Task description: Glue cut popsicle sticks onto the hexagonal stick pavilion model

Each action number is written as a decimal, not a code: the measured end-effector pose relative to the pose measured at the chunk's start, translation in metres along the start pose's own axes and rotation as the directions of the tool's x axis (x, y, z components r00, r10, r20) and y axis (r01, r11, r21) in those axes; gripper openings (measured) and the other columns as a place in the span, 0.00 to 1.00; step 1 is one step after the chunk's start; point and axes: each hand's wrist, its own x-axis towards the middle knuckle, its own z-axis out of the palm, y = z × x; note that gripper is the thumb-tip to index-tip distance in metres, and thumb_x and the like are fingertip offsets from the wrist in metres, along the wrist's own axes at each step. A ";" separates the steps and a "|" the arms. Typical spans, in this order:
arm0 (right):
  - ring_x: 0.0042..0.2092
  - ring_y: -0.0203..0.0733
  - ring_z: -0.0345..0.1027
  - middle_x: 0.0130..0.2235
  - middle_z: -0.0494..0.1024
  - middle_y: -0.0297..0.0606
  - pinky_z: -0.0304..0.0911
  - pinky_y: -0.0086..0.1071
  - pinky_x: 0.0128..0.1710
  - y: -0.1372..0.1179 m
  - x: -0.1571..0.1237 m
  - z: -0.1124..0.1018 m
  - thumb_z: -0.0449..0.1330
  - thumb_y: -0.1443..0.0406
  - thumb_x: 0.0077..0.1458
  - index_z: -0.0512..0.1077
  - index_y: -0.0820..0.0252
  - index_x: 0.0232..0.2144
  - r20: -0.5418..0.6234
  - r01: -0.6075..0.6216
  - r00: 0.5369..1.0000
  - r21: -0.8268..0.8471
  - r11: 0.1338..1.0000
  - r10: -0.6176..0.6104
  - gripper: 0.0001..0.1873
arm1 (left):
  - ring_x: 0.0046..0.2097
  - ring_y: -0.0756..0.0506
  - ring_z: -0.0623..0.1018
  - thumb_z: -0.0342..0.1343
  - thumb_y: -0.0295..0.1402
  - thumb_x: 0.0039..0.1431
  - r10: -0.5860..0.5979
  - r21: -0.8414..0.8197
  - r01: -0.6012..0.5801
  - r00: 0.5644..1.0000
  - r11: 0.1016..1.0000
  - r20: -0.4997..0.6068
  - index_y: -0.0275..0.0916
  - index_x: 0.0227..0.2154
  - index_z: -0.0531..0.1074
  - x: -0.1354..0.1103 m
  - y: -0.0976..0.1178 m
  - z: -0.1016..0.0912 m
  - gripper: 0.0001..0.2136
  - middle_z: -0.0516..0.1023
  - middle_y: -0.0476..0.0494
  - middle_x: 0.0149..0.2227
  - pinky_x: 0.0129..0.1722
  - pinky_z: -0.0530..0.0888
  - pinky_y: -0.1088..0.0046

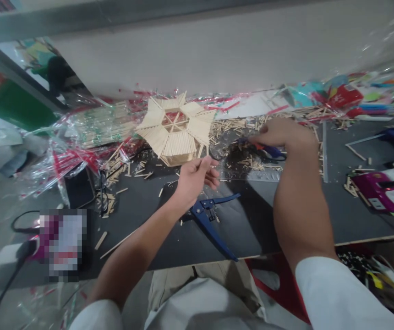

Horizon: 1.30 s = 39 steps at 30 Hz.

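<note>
A hexagonal pavilion model of pale wooden craft sticks [174, 133] stands on the dark worktable [138, 211], with a sloped, fan-like roof. My left hand [195, 176] is raised just in front of it, fingers apart, holding nothing I can see. My right hand [282, 135] lies over a tool with blue and red handles [267, 150] and looks to touch it. I cannot tell whether the fingers grip it, since the hand hides part of it. Loose stick pieces [248, 126] are scattered beneath and beside my right hand.
Blue pliers [210, 220] lie below my left hand. A clear ruler [252, 174] and a metal ruler [325, 151] lie on the table. Crinkled cellophane [80, 137] sits at the back left, a purple package [382, 192] at the right.
</note>
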 end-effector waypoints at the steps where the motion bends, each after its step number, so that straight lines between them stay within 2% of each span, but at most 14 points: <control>1: 0.43 0.64 0.75 0.33 0.80 0.55 0.66 0.52 0.41 -0.007 -0.004 -0.003 0.64 0.52 0.55 0.80 0.59 0.31 -0.017 0.017 1.000 0.000 1.000 -0.017 0.16 | 0.21 0.54 0.76 0.52 0.34 0.75 0.011 -0.009 -0.011 1.000 1.000 -0.009 0.36 0.34 0.74 0.001 0.000 -0.002 0.12 0.76 0.49 0.25 0.20 0.72 0.80; 4: 0.47 0.57 0.75 0.45 0.83 0.50 0.67 0.49 0.48 -0.032 -0.024 -0.015 0.59 0.53 0.62 0.80 0.53 0.43 -0.147 0.155 0.979 0.085 0.984 -0.141 0.16 | 0.21 0.54 0.76 0.52 0.32 0.74 0.036 0.004 -0.036 0.999 0.999 0.015 0.36 0.36 0.74 -0.001 0.000 -0.003 0.11 0.76 0.49 0.26 0.19 0.73 0.80; 9: 0.42 0.50 0.77 0.42 0.83 0.45 0.70 0.43 0.45 -0.067 -0.063 -0.033 0.59 0.59 0.63 0.79 0.58 0.45 -0.209 0.425 0.902 0.279 0.861 -0.377 0.14 | 0.25 0.52 0.79 0.62 0.41 0.66 0.054 0.171 -0.084 0.983 0.982 0.176 0.33 0.37 0.78 -0.013 -0.002 -0.007 0.13 0.80 0.42 0.32 0.20 0.75 0.79; 12: 0.39 0.45 0.77 0.39 0.84 0.41 0.68 0.38 0.41 -0.081 -0.081 -0.033 0.59 0.59 0.64 0.79 0.59 0.44 -0.136 0.557 0.829 0.300 0.775 -0.543 0.13 | 0.26 0.50 0.79 0.64 0.43 0.61 0.111 0.254 -0.153 0.979 0.955 0.171 0.34 0.36 0.78 -0.024 -0.004 -0.018 0.14 0.79 0.44 0.30 0.21 0.77 0.78; 15: 0.38 0.43 0.77 0.38 0.84 0.39 0.65 0.35 0.37 -0.096 -0.095 -0.020 0.61 0.60 0.63 0.79 0.58 0.43 -0.006 0.609 0.773 0.285 0.740 -0.634 0.11 | 0.27 0.49 0.80 0.62 0.40 0.61 0.139 0.337 -0.193 0.974 0.922 0.176 0.36 0.39 0.77 -0.038 -0.007 -0.037 0.12 0.81 0.45 0.32 0.22 0.78 0.76; 19: 0.35 0.40 0.76 0.32 0.82 0.36 0.64 0.32 0.36 -0.118 -0.118 0.018 0.57 0.68 0.63 0.77 0.59 0.38 -0.012 0.518 0.816 0.460 0.721 -0.578 0.07 | 0.26 0.49 0.80 0.59 0.33 0.61 0.157 0.527 -0.248 0.965 0.813 0.211 0.37 0.38 0.77 -0.054 -0.016 -0.060 0.06 0.82 0.47 0.28 0.25 0.78 0.75; 23: 0.32 0.38 0.75 0.30 0.80 0.34 0.68 0.32 0.36 -0.127 -0.143 0.063 0.58 0.64 0.63 0.73 0.59 0.37 -0.040 0.325 0.886 0.765 0.556 -0.463 0.05 | 0.29 0.48 0.81 0.58 0.33 0.63 0.220 0.601 -0.338 0.939 0.724 0.264 0.38 0.35 0.79 -0.057 -0.028 -0.070 0.07 0.82 0.47 0.28 0.29 0.77 0.75; 26: 0.33 0.39 0.75 0.35 0.80 0.37 0.71 0.34 0.37 -0.124 -0.158 0.091 0.61 0.57 0.62 0.73 0.59 0.40 -0.129 0.271 0.930 0.874 0.404 -0.343 0.11 | 0.35 0.47 0.81 0.58 0.31 0.64 0.418 0.645 -0.528 0.845 0.552 0.334 0.39 0.32 0.81 -0.053 -0.034 -0.071 0.08 0.83 0.43 0.34 0.34 0.76 0.73; 28: 0.37 0.40 0.76 0.39 0.80 0.39 0.72 0.36 0.40 -0.120 -0.166 0.104 0.64 0.55 0.60 0.73 0.59 0.43 -0.203 0.290 0.944 0.887 0.359 -0.260 0.15 | 0.36 0.47 0.81 0.60 0.31 0.63 0.496 0.666 -0.588 0.791 0.458 0.358 0.39 0.31 0.81 -0.051 -0.035 -0.073 0.07 0.83 0.43 0.35 0.37 0.76 0.73; 30: 0.41 0.42 0.76 0.44 0.80 0.42 0.73 0.37 0.43 -0.115 -0.172 0.113 0.67 0.55 0.57 0.73 0.58 0.45 -0.273 0.352 0.931 0.844 0.405 -0.242 0.18 | 0.33 0.48 0.80 0.62 0.34 0.64 0.464 0.655 -0.572 0.810 0.493 0.359 0.39 0.33 0.81 -0.051 -0.034 -0.074 0.06 0.83 0.44 0.34 0.34 0.76 0.73; 33: 0.43 0.43 0.75 0.45 0.80 0.42 0.72 0.38 0.45 -0.110 -0.181 0.121 0.67 0.58 0.58 0.75 0.57 0.46 -0.346 0.466 0.884 0.699 0.542 -0.314 0.15 | 0.25 0.51 0.78 0.63 0.40 0.63 0.325 0.556 -0.455 0.889 0.696 0.321 0.38 0.36 0.81 -0.054 -0.033 -0.075 0.10 0.84 0.44 0.35 0.26 0.74 0.75; 35: 0.41 0.43 0.77 0.42 0.82 0.41 0.72 0.37 0.43 -0.109 -0.186 0.126 0.64 0.59 0.62 0.76 0.57 0.45 -0.357 0.493 0.870 0.649 0.580 -0.340 0.11 | 0.22 0.51 0.76 0.65 0.42 0.61 0.249 0.477 -0.388 0.911 0.788 0.329 0.37 0.37 0.80 -0.057 -0.033 -0.074 0.12 0.84 0.44 0.33 0.23 0.73 0.76; 37: 0.38 0.43 0.78 0.39 0.83 0.39 0.72 0.37 0.42 -0.108 -0.190 0.131 0.61 0.58 0.65 0.76 0.57 0.44 -0.358 0.488 0.872 0.621 0.612 -0.333 0.11 | 0.23 0.50 0.77 0.66 0.44 0.59 0.213 0.461 -0.376 0.905 0.804 0.367 0.36 0.36 0.80 -0.059 -0.033 -0.074 0.14 0.83 0.44 0.31 0.24 0.75 0.75; 39: 0.38 0.44 0.78 0.39 0.83 0.40 0.72 0.38 0.42 -0.106 -0.192 0.134 0.58 0.57 0.68 0.76 0.57 0.43 -0.361 0.482 0.875 0.579 0.657 -0.323 0.11 | 0.25 0.49 0.79 0.64 0.43 0.61 0.226 0.523 -0.419 0.891 0.743 0.393 0.37 0.36 0.79 -0.058 -0.033 -0.075 0.12 0.83 0.44 0.29 0.27 0.76 0.74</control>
